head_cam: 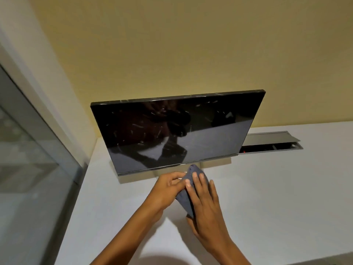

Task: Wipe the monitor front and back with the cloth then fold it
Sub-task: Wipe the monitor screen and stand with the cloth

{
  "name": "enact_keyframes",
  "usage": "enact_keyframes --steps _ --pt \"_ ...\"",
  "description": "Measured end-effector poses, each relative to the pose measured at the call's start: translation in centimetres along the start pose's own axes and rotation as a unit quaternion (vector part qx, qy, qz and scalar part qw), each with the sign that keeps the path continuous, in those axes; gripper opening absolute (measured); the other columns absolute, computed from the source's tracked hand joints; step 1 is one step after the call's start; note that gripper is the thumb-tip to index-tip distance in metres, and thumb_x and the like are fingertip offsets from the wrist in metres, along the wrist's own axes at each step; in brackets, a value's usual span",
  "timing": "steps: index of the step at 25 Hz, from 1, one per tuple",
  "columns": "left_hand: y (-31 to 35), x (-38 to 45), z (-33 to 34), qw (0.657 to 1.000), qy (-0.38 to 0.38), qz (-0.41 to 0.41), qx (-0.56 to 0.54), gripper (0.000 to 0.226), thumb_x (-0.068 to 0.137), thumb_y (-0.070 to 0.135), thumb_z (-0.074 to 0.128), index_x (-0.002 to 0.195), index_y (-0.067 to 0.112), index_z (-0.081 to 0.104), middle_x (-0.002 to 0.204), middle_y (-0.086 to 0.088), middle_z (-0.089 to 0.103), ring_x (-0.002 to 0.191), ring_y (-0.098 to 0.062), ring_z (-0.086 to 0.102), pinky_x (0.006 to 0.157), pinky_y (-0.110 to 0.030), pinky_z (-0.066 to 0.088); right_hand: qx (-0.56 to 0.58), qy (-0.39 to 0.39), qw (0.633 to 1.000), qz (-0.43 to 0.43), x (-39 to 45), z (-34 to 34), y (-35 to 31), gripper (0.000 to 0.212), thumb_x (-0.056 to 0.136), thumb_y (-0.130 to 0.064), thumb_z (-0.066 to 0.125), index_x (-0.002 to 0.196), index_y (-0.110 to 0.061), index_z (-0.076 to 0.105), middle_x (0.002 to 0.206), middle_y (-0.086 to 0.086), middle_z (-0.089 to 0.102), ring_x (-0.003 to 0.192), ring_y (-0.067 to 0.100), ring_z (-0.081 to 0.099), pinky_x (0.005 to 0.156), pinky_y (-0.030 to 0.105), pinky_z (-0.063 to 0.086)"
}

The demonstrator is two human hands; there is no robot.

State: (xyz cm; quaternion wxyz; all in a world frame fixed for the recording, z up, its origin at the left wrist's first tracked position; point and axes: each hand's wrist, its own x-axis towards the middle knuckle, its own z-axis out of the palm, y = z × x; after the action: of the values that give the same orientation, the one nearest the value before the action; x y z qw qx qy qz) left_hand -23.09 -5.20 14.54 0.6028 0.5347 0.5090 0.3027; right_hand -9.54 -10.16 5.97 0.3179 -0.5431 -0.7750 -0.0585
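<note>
Both hands are on the grey cloth (188,192) just in front of the monitor (177,134): the left hand (168,190) pinches its edge with curled fingers, while the right hand (205,205) lies across it, fingers nearly straight, thumb tucked under its lower end. The dark, smudged screen's bottom bezel reads "DELL". An open cable hatch (271,143) sits in the white desk (267,197) behind the monitor's right side, a glass partition (28,150) at left.

Dim, warm indoor light; soft focus throughout.
Glossy black flat monitor screen (177,131) shows pale reflections and streaky smears. A rounded shadow falls at the white desk's (286,188) near edge. Wide-angle bending slants the left glass panel (28,150), which looks blurred.
</note>
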Motion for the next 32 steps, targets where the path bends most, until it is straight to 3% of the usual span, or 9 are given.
enact_keyframes --steps 2,4,8,10,14,17,21,28,32 --pt "1.5 -1.5 -1.1 0.998 -0.037 0.046 0.011 0.02 0.094 0.013 0.053 0.107 0.012 0.068 0.099 -0.004 0.073 0.095 -0.012 0.068 0.084 -0.021 0.051 -0.012 0.04 0.998 -0.053 1.8 -1.0 -1.6 0.071 0.089 0.0 0.041 0.15 -0.011 0.007 0.159 0.009 0.005 0.142 0.038 0.016 0.113 0.051 0.018" --pt "2.8 -2.7 -2.0 0.981 0.031 0.151 0.114 0.021 0.096 0.017 0.051 0.109 0.018 0.067 0.102 0.005 0.071 0.095 -0.002 0.065 0.087 -0.022 0.05 -0.003 0.056 0.995 -0.077 3.7 -2.0 -2.6 0.089 0.077 0.014 0.058 0.15 -0.008 0.011 0.158 0.009 0.01 0.143 0.036 0.015 0.116 0.049 0.016" --pt "4.2 -3.5 -5.3 0.816 0.273 0.346 0.374 0.04 0.097 0.028 0.035 0.129 0.015 0.055 0.134 0.001 0.054 0.129 -0.009 0.04 0.108 -0.03 0.028 0.046 0.074 0.993 -0.075 7.1 -3.6 -4.6 0.098 0.067 0.023 0.061 0.148 -0.005 0.014 0.156 0.011 0.017 0.144 0.034 0.015 0.118 0.046 0.013" --pt "4.6 -2.6 -8.1 0.757 0.313 0.351 0.455 0.049 0.097 0.032 0.028 0.14 0.01 0.04 0.149 -0.005 0.035 0.143 -0.019 0.016 0.116 -0.043 0.012 0.073 0.09 0.991 -0.068 8.8 -4.4 -5.8 0.092 0.071 0.023 0.05 0.149 -0.006 0.012 0.155 0.012 0.017 0.144 0.033 0.014 0.119 0.044 0.011" --pt "6.2 -1.4 -13.4 0.72 0.358 0.258 0.536 0.06 0.097 0.038 0.018 0.147 0.004 0.02 0.156 -0.013 0.015 0.145 -0.027 0.002 0.116 -0.047 -0.001 0.126 0.114 0.985 -0.038 11.9 -6.0 -8.3 0.103 0.054 0.032 0.043 0.147 -0.003 0.018 0.153 0.011 0.025 0.145 0.029 0.014 0.119 0.044 0.011" --pt "6.6 -0.8 -15.2 0.763 0.355 0.212 0.497 0.054 0.103 0.028 0.022 0.149 0.006 0.007 0.158 -0.011 0.002 0.144 -0.024 -0.011 0.117 -0.039 -0.01 0.109 0.159 0.981 -0.012 14.8 -7.0 -9.3 0.091 0.053 0.034 0.042 0.137 0.001 0.033 0.148 0.014 0.035 0.143 0.026 0.021 0.118 0.043 0.014" --pt "7.3 -0.2 -16.6 0.838 0.342 0.19 0.38 0.056 0.101 0.014 0.027 0.149 0.004 0.0 0.158 -0.009 0.002 0.144 -0.022 -0.015 0.117 -0.037 -0.01 0.044 0.172 0.983 -0.053 19.3 -7.3 -10.8 0.056 0.075 0.018 0.037 0.128 0.003 0.046 0.142 0.021 0.042 0.136 0.032 0.035 0.117 0.042 0.016" --pt "7.5 0.0 -17.6 0.827 0.355 0.21 0.382 0.065 0.092 -0.008 0.031 0.148 0.001 0.0 0.158 -0.01 0.003 0.144 -0.022 -0.013 0.117 -0.035 -0.009 -0.093 0.007 0.985 -0.143 25.2 -1.6 -13.8 0.058 0.065 0.002 0.078 0.119 0.006 0.058 0.126 0.028 0.056 0.119 0.039 0.054 0.103 0.048 0.042" --pt "8.1 -0.4 -18.5 0.807 0.367 0.209 0.413 0.078 0.083 -0.016 0.035 0.148 0.003 -0.002 0.158 -0.009 0.002 0.144 -0.021 -0.013 0.116 -0.032 -0.011 -0.126 -0.053 0.972 -0.192 26.7 -0.4 -14.5 0.063 0.071 0.003 0.072 0.129 0.007 0.048 0.135 0.025 0.05 0.129 0.037 0.044 0.111 0.043 0.029"
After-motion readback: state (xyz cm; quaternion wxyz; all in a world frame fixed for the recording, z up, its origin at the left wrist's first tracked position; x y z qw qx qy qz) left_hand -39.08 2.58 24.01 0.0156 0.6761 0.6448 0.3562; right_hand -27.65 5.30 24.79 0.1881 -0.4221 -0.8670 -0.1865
